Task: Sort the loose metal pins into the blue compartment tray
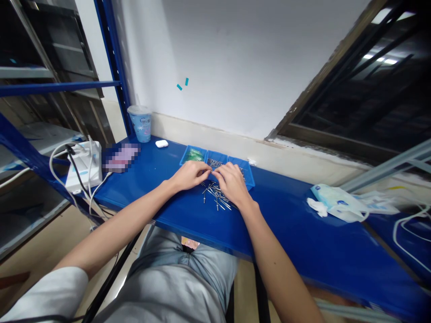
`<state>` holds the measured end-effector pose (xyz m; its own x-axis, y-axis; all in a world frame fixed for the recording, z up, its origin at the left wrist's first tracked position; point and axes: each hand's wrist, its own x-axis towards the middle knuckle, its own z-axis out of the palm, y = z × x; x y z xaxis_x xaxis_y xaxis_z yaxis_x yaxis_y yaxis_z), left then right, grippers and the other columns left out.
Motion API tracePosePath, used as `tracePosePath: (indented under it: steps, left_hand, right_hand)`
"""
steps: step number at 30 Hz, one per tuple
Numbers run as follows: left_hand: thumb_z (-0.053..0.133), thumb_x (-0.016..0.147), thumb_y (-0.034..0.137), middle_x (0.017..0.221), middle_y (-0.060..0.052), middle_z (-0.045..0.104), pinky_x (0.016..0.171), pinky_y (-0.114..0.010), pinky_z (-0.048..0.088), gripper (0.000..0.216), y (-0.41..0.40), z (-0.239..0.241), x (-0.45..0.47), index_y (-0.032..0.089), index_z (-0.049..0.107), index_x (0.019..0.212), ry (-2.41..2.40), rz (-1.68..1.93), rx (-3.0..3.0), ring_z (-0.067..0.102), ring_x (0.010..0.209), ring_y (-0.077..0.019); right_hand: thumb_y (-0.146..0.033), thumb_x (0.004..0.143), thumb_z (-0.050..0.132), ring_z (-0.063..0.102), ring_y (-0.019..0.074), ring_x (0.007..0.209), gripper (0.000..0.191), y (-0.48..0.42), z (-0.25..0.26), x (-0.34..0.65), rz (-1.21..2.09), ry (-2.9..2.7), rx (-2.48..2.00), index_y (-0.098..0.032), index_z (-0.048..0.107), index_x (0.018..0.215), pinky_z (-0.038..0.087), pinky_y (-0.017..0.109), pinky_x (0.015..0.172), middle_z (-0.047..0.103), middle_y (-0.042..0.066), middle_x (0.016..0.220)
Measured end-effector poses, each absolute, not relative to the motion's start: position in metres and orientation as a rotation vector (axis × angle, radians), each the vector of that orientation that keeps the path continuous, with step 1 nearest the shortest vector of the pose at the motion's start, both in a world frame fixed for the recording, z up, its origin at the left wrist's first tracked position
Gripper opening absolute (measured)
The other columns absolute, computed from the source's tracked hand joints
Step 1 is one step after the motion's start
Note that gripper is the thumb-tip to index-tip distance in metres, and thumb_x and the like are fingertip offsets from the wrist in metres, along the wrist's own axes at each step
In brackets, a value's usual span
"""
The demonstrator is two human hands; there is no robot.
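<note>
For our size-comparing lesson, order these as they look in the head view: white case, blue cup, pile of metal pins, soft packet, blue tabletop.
1. Blue tabletop
2. Soft packet
3. Blue cup and pile of metal pins: too alike to rank
4. White case

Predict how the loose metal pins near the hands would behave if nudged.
The metal pins look slim, straight and shiny, so probably stiff. On the smooth blue tabletop they may slide or roll. Many lie crossed, so nudging one would likely shift others.
</note>
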<state>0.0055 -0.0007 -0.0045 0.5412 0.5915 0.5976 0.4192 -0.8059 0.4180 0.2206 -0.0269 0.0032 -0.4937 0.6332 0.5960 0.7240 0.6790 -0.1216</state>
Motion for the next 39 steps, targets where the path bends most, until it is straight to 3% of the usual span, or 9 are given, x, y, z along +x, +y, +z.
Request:
tracePosePath:
  steps: [11,15,19,23,27,39]
  left_hand:
    - [0.052,0.102,0.027,0.087,-0.006,0.077,0.072,-0.030,0.047,0.027,-0.0023,-0.0034,0.0055,0.017,0.077,0.102,0.854,1.104,2.537,0.065,0.072,-0.0164]
    - [0.051,0.102,0.027,0.086,-0.006,0.077,0.071,-0.030,0.047,0.028,-0.0018,-0.0041,0.0055,0.016,0.077,0.100,0.843,1.101,2.551,0.064,0.071,-0.0161]
    - [0.052,0.102,0.026,0.086,-0.006,0.077,0.071,-0.029,0.046,0.027,-0.0013,-0.0051,0.0050,0.016,0.077,0.101,0.846,1.109,2.536,0.065,0.073,-0.0162]
    - [0.051,0.103,0.028,0.086,-0.006,0.076,0.071,-0.029,0.046,0.028,-0.0014,-0.0051,0.0049,0.017,0.077,0.100,0.853,1.106,2.542,0.065,0.072,-0.0165]
    - [0.052,0.102,0.027,0.085,-0.006,0.076,0.070,-0.029,0.045,0.028,-0.0017,-0.0043,0.0051,0.016,0.077,0.099,0.854,1.097,2.538,0.063,0.070,-0.0160]
    - [0.052,0.102,0.026,0.085,-0.005,0.076,0.070,-0.028,0.045,0.028,-0.0026,-0.0033,0.0054,0.016,0.077,0.099,0.850,1.091,2.540,0.063,0.070,-0.0152]
  right_hand:
    - [-0.034,0.108,0.052,0.059,0.0270,0.094,0.017,-0.0286,0.0044,0.2188,-0.154,-2.259,-1.035,-0.023,0.063,0.100,0.040,0.040,0.085,0.071,0.009,0.099]
    - [-0.033,0.111,0.045,0.058,0.0275,0.093,0.026,-0.0285,0.0046,0.2190,-0.190,-2.270,-1.043,-0.023,0.061,0.093,0.039,0.041,0.084,0.072,0.008,0.092]
    - [-0.035,0.109,0.051,0.059,0.0271,0.093,0.019,-0.0287,0.0044,0.2195,-0.180,-2.253,-1.041,-0.022,0.063,0.103,0.039,0.041,0.086,0.072,0.009,0.099]
    - [-0.031,0.110,0.046,0.059,0.0274,0.093,0.022,-0.0287,0.0044,0.2197,-0.193,-2.272,-1.052,-0.023,0.061,0.096,0.039,0.041,0.085,0.072,0.008,0.096]
    - [-0.034,0.109,0.052,0.059,0.0270,0.094,0.017,-0.0290,0.0045,0.2194,-0.178,-2.262,-1.044,-0.022,0.062,0.104,0.039,0.040,0.086,0.071,0.009,0.099]
    - [-0.032,0.110,0.049,0.060,0.0270,0.094,0.021,-0.0295,0.0052,0.2195,-0.204,-2.294,-1.053,-0.021,0.061,0.096,0.038,0.039,0.085,0.072,0.008,0.095]
